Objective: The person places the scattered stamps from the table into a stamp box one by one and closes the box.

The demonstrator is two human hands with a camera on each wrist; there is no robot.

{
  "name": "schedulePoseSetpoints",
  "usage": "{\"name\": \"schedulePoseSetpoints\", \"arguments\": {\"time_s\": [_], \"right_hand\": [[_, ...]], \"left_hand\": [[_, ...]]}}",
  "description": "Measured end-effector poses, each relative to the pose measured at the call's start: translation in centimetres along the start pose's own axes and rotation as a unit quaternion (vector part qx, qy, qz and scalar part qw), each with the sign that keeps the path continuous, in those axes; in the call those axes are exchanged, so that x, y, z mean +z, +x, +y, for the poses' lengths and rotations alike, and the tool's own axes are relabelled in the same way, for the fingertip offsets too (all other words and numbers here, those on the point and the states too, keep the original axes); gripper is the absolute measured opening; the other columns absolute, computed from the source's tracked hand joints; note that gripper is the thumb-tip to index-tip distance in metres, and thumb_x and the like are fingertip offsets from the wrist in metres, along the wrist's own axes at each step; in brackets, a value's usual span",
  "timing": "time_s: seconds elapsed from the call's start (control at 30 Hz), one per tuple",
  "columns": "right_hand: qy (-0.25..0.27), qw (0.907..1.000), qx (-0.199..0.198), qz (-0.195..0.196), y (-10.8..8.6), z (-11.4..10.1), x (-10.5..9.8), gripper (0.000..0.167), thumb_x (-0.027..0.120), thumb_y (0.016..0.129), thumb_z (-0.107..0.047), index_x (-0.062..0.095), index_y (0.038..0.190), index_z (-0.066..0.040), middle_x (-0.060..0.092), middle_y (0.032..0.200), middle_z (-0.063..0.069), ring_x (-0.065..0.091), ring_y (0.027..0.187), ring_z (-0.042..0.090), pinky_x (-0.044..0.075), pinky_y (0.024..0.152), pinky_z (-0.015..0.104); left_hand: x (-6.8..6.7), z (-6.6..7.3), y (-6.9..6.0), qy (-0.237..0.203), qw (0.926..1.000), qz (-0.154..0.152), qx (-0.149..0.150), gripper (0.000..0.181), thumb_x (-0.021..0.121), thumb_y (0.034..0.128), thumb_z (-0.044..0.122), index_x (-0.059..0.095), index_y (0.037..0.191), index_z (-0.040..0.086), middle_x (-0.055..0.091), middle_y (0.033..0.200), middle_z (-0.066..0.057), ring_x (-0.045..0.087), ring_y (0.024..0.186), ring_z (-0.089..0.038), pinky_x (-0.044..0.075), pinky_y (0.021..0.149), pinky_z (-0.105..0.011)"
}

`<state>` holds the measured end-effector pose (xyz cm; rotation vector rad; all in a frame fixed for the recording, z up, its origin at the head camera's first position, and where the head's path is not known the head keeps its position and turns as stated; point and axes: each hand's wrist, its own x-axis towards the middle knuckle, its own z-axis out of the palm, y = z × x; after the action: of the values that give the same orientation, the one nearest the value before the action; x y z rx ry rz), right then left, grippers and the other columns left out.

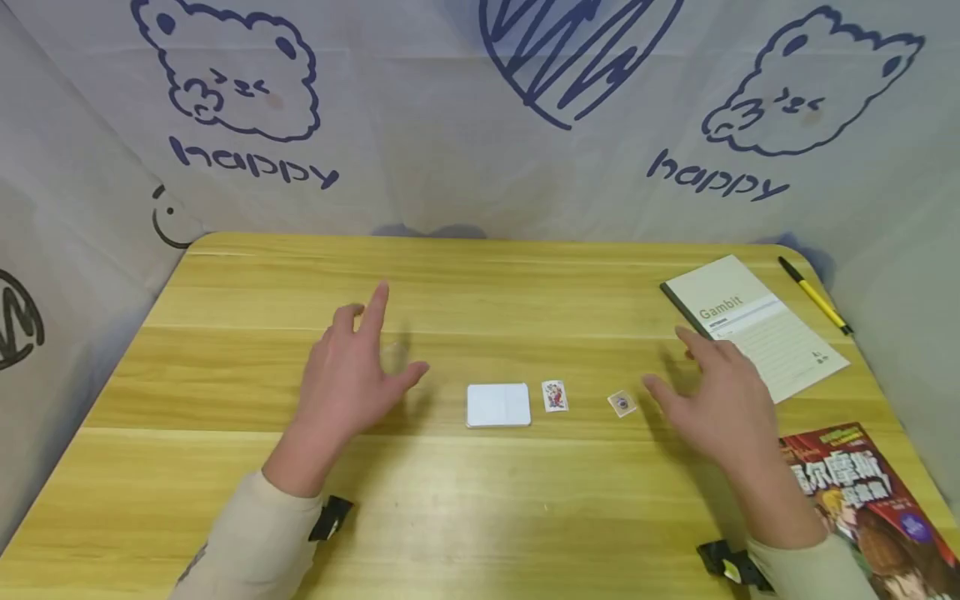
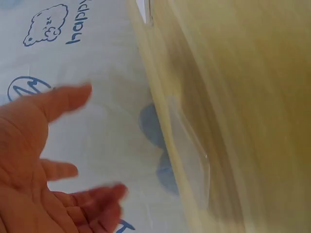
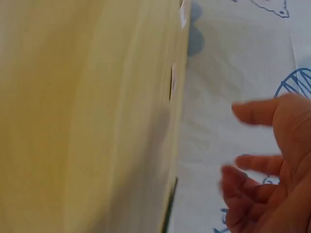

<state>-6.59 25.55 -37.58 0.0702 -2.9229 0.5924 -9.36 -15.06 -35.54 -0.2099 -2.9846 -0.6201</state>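
My left hand (image 1: 347, 375) hovers over the left of the wooden table, fingers spread and nothing held. Under and beside it lies a flat clear plastic piece (image 2: 189, 150), barely visible in the head view. Mid-table there is a white rounded rectangular piece (image 1: 498, 405), whose kind I cannot make out. Just right of it is a small paper piece with a red and blue figure (image 1: 555, 396), stamp-like. Farther right lies a tilted, smaller stamp-like piece (image 1: 622, 403) with a dark round motif. Beside that one, my right hand (image 1: 723, 400) is held above the table, fingers loosely extended, holding nothing.
A Gambit notebook (image 1: 780, 342) lies at the right, partly behind my right hand. Beyond it is a yellow and black pen (image 1: 816, 296). A red illustrated book (image 1: 885, 492) sits at the right front, partly covered by my forearm. White cloth with drawings (image 1: 420, 125) hangs behind.
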Motion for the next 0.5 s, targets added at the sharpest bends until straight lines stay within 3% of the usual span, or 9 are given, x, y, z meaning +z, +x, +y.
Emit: {"name": "schedulePoseSetpoints", "arguments": {"time_s": [0.07, 0.17, 0.3, 0.4, 0.5], "right_hand": [[0.05, 0.9979, 0.025, -0.034, -0.1, -0.4, 0.2, 0.068, 0.072, 0.089, -0.048, 0.057, 0.137, -0.002, 0.061, 0.085, 0.013, 0.056, 0.07, 0.032, 0.044, 0.059, 0.046], [0.137, 0.9849, 0.049, -0.095, 0.0, -1.0, 0.7, 0.06, 0.075, 0.088, -0.045, 0.063, 0.13, -0.004, 0.044, 0.063, 0.0, 0.037, 0.052, 0.016, 0.033, 0.049, 0.032], [0.267, 0.9541, 0.026, -0.133, 0.3, -1.6, 2.1, 0.063, 0.084, 0.083, -0.031, 0.059, 0.136, -0.007, 0.028, 0.062, -0.002, 0.025, 0.051, 0.012, 0.029, 0.049, 0.029], [0.342, 0.9306, -0.001, -0.131, 0.4, -2.0, 3.2, 0.071, 0.086, 0.08, -0.018, 0.052, 0.141, -0.008, 0.024, 0.063, -0.001, 0.024, 0.052, 0.012, 0.031, 0.05, 0.029], [0.387, 0.9147, -0.012, -0.116, 0.4, -2.5, 4.2, 0.076, 0.087, 0.078, -0.01, 0.049, 0.142, -0.007, 0.023, 0.063, 0.0, 0.024, 0.052, 0.012, 0.031, 0.049, 0.028]], "left_hand": [[0.2, 0.2, 0.1, -0.042, 0.999, -0.008, -0.013, 0.097, 0.079, 0.083, 0.044, 0.028, 0.157, 0.008, 0.055, 0.118, -0.026, 0.059, 0.091, -0.04, 0.05, 0.073, -0.053], [1.0, 0.4, 0.2, -0.115, 0.9921, -0.039, -0.032, 0.09, 0.08, 0.0836, 0.04, 0.035, 0.153, 0.005, 0.057, 0.084, -0.013, 0.052, 0.068, -0.025, 0.044, 0.056, -0.04], [2.2, 0.6, 0.1, -0.208, 0.9731, -0.091, -0.037, 0.086, 0.083, 0.0815, 0.037, 0.04, 0.15, 0.006, 0.041, 0.063, -0.002, 0.034, 0.051, -0.016, 0.033, 0.048, -0.032], [3.0, 0.9, -0.1, -0.259, 0.9588, -0.113, -0.028, 0.084, 0.085, 0.0793, 0.034, 0.044, 0.147, 0.007, 0.034, 0.058, 0.002, 0.029, 0.047, -0.014, 0.031, 0.047, -0.03], [3.5, 1.3, -0.3, -0.297, 0.9473, -0.12, -0.016, 0.085, 0.088, 0.0764, 0.028, 0.044, 0.146, 0.008, 0.029, 0.056, 0.004, 0.026, 0.047, -0.013, 0.03, 0.046, -0.029]]}}
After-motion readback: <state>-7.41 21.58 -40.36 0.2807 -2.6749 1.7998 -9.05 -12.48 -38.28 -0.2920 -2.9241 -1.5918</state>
